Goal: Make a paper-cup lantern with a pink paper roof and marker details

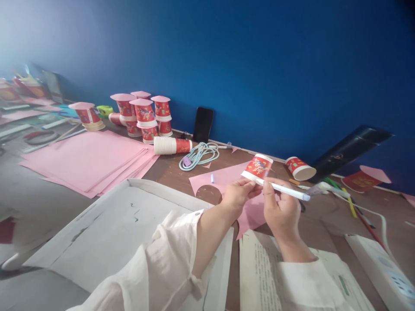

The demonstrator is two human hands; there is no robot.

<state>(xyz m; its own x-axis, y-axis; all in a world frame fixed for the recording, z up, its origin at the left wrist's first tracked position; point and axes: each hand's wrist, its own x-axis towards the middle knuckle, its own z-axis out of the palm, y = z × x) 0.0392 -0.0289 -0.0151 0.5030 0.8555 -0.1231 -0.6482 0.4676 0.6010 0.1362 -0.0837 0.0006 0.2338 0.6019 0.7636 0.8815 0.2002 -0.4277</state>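
My left hand point(238, 196) is closed, its fingertips pinching the lower rim of a red paper cup point(258, 166) with a colourful print. The cup seems to be held upside down, tilted a little. My right hand point(282, 207) grips a white marker point(288, 190) with a pale lavender end pointing right. The marker's other end meets the cup's rim beside my left fingertips; its tip is hidden there. Beneath both hands lies a cut sheet of pink paper point(223, 175), with a small pale blue cap point(212, 178) on it.
At the left are pink sheets point(87, 160) and a white box lid point(106, 229). Behind them stand stacked red cups with pink paper tops point(145, 113). A coiled cable point(201, 155), a phone point(203, 124), a loose cup point(300, 168), a black cylinder point(350, 151) and a power strip point(382, 268) lie around.
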